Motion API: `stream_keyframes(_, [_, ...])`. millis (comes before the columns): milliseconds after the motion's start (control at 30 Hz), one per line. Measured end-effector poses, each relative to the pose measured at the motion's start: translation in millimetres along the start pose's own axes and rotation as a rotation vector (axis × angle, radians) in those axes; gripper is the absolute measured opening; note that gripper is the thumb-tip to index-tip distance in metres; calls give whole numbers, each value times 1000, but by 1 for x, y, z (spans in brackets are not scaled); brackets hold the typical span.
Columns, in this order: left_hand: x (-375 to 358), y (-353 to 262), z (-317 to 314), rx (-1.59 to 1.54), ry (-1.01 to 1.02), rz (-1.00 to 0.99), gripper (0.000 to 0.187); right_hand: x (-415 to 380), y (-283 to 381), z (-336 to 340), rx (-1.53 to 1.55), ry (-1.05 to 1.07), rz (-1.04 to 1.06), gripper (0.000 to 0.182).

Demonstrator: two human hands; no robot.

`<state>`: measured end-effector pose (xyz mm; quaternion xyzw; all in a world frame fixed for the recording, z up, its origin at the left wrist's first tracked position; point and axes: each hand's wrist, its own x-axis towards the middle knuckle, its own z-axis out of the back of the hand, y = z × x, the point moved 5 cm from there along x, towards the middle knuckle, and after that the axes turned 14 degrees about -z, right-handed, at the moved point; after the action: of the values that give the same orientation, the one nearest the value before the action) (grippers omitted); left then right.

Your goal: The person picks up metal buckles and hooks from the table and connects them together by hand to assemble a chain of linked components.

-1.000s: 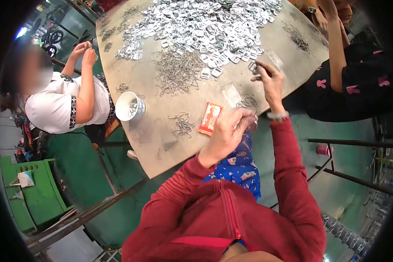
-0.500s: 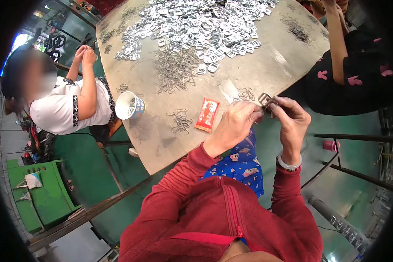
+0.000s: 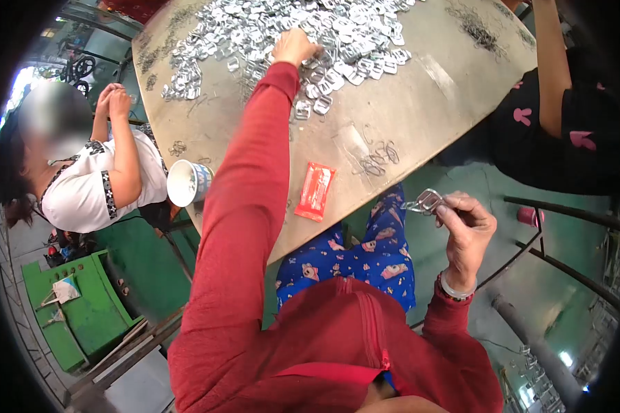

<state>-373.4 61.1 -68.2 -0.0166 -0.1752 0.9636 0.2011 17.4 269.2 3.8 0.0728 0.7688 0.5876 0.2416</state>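
My left hand (image 3: pixel 293 45) is stretched far across the table (image 3: pixel 420 110) and rests on the near edge of a big heap of silver metal buckles (image 3: pixel 255 24); its fingers are hidden in the heap. My right hand (image 3: pixel 466 221) is held off the table's near edge, over my lap, and pinches one silver buckle (image 3: pixel 425 202) between thumb and fingers. A few bent wire clips (image 3: pixel 377 160) lie on the table not far from that hand. I wear a red hoodie and blue patterned trousers.
A red packet (image 3: pixel 315 191) lies near the table's front edge, and a white cup (image 3: pixel 187 182) stands at its left corner. One person in white (image 3: pixel 93 186) sits at the left, another in black (image 3: pixel 565 117) at the right. A green box (image 3: pixel 65 313) and metal bars (image 3: pixel 565 206) are on the floor.
My left hand left the buckle and reached forward to the heap. My right hand stayed shut on the buckle and dropped lower, away from the table edge.
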Motion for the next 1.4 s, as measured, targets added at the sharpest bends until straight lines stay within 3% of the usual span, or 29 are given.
stream_keyframes(100, [9,4,-16,36,40,-7,53,-5,4,5,-77,-67,-15,14])
stream_keyframes(133, [7,2,-21,171,-58,-144,40,-8,4,3,-69,-71,-14,15])
stream_keyframes(267, [-39,13,-32,-878,-210,-12,16,-23,2,2,-46,-47,47,15])
stream_keyframes(300, [-29,21,-35,-881,-311,-223,15,-28,1,4,-53,-44,52,15])
stream_keyframes(333, [-53,2,-11,-911,-181,-61,14,-32,1,3,-59,-35,51,16])
stream_keyframes(400, [-51,29,-9,-663,-381,-171,14,-40,1,2,-19,-14,77,15])
stream_keyframes(500, [-79,36,14,-564,-174,-142,16,-53,0,1,-25,11,130,15])
stream_keyframes(600, [-116,31,61,-425,-258,-428,16,-66,5,-2,-22,13,174,15])
stream_keyframes(667, [-185,-20,126,-22,-271,-717,16,-72,6,-1,-40,22,206,16])
stream_keyframes(700, [-194,-9,122,-146,-130,-636,15,-73,6,-1,-31,36,207,16])
stream_keyframes(733, [-239,-46,159,128,-91,-667,14,-74,5,-2,-22,46,208,16])
stream_keyframes(800, [-271,-26,152,-79,118,-490,26,-76,5,-4,-17,62,201,17])
stream_keyframes(867, [-301,-31,159,99,313,-433,19,-78,8,-5,-27,62,211,17])
stream_keyframes(900, [-306,0,145,73,196,-575,17,-79,10,-7,-36,60,219,17])
stream_keyframes(1000, [-343,31,162,91,107,-482,15,-80,12,-11,-91,29,238,17])
stream_keyframes(1133, [-381,69,149,54,172,-354,12,-73,4,-11,-55,85,253,18])
stream_keyframes(1167, [-390,78,139,49,98,-363,11,-71,3,-11,-43,87,246,18])
stream_keyframes(1267, [-408,79,111,311,-71,-441,7,-67,3,-18,-48,121,212,19])
stream_keyframes(1333, [-411,90,81,531,13,-258,14,-63,8,-19,-77,142,225,19])
stream_keyframes(1400, [-388,50,92,450,-54,-255,16,-60,9,-22,-41,144,172,17])
